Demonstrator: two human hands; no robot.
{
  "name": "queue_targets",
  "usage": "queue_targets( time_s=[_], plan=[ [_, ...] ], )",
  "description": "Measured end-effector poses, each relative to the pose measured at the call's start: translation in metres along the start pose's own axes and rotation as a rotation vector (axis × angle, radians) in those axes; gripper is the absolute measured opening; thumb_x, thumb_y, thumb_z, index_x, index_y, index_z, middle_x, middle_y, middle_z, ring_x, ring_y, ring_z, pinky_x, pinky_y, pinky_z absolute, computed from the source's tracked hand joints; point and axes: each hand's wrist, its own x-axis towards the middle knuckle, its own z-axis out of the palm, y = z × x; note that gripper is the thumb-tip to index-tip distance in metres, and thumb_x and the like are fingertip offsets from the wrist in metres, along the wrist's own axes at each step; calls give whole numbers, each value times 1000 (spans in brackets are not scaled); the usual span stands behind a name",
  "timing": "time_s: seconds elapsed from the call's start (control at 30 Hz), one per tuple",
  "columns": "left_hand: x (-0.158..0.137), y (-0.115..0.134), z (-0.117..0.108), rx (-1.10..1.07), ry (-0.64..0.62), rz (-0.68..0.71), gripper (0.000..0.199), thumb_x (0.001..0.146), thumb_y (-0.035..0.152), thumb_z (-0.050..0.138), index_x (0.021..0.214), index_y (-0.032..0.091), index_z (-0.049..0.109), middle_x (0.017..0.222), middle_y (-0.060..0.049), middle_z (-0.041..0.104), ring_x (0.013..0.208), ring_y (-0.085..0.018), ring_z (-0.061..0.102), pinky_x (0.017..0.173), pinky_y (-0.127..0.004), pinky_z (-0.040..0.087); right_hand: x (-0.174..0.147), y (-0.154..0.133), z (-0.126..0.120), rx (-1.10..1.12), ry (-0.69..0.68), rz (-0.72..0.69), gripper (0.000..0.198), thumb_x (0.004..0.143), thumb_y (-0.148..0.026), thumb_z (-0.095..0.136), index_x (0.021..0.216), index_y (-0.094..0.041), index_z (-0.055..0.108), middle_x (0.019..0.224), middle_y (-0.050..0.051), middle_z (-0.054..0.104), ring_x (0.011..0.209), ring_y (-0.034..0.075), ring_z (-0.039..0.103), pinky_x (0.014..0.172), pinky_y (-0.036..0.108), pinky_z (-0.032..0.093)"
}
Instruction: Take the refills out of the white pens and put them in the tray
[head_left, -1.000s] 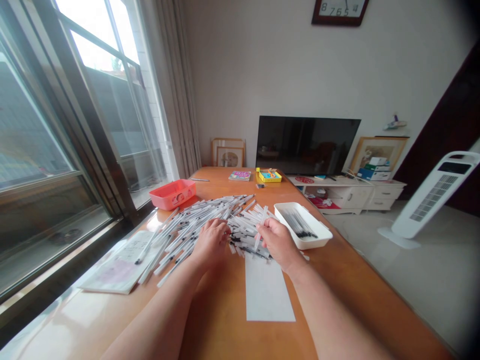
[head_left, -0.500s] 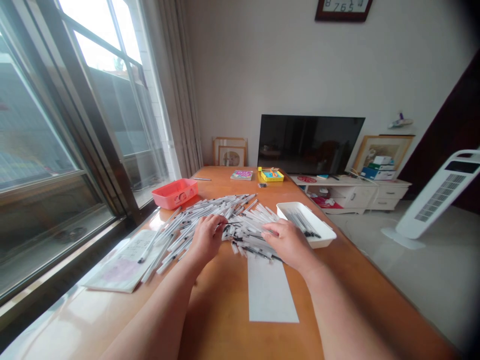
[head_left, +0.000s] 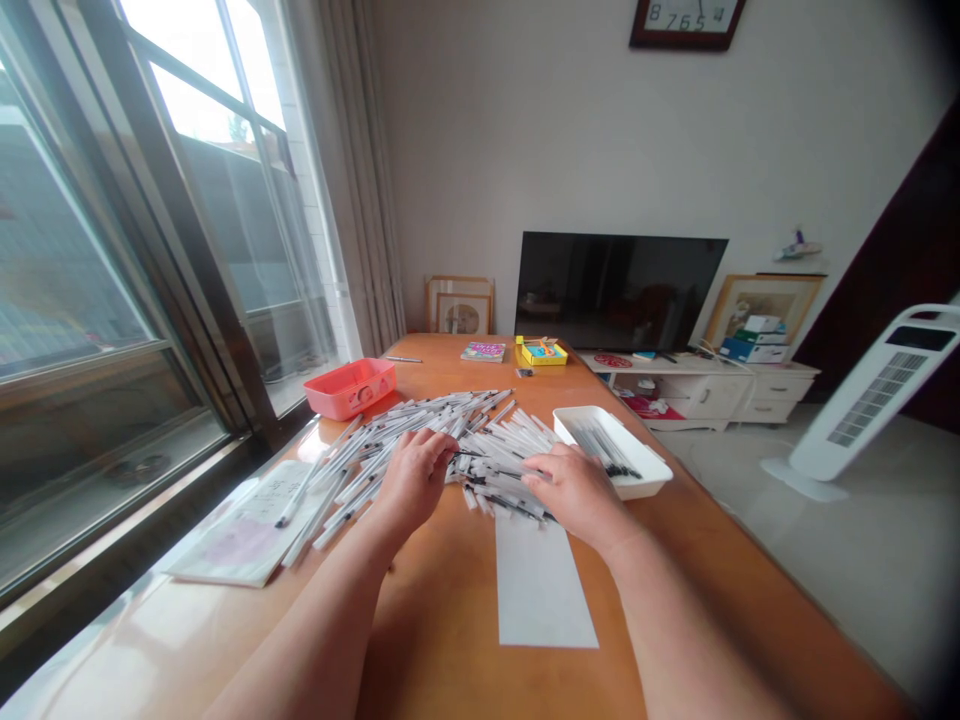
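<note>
My left hand [head_left: 420, 475] is closed in a pinch on the dark end of a slim pen [head_left: 469, 455] above the pile. My right hand [head_left: 577, 490] has its thumb and fingers closed around the other end, which looks dark and thin. Beneath and between both hands spreads a heap of white pen barrels [head_left: 409, 425] with black tips, many lying across one another. Just right of my right hand, a white tray [head_left: 652, 475] holds several thin, dark-tipped sticks that look like pen refills. A blank white sheet [head_left: 544, 590] lies in front of the heap.
On the left are a red plastic basket [head_left: 349, 390] and a booklet [head_left: 232, 540] with pens resting on it. A small book [head_left: 482, 351], a yellow box [head_left: 544, 353] and a lone pen [head_left: 403, 359] lie at the table's far end. The table edge runs along the right.
My left hand has shifted slightly right, still pinching. The right hand has moved a little left and its fingers now close around the pen's end.
</note>
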Motion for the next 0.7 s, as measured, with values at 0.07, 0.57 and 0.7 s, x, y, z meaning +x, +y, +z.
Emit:
queue_targets(
  time_s=[0.07, 0.57, 0.7],
  plan=[
    [0, 1, -2, -7, -7, 18, 20, 96, 20, 46, 95, 23, 66, 95, -6, 64, 89, -23, 52, 83, -38, 44, -1, -3, 0, -12, -11, -7, 22, 88, -38, 62, 103, -35, 78, 96, 4, 68, 103, 25, 58, 86, 34, 36],
    [-4, 20, 1, -357, 51, 97, 61, 89, 11, 50, 147, 27, 38, 155, -12, 37, 145, -27, 33, 113, -50, 39, -3, -18, 11, 191, -16, -58, 20, 86, -37, 68, 103, -32, 77, 93, 3, 71, 97, 24, 61, 86, 32, 41],
    [-4, 17, 0, -360, 159, 27, 64, 87, 11, 51, 147, 26, 37, 152, -12, 41, 142, -27, 38, 114, -50, 39, -3, -19, 10, 243, 3, -48, 21, 85, -36, 67, 102, -30, 78, 89, 3, 70, 94, 23, 61, 85, 32, 42]
  ],
)
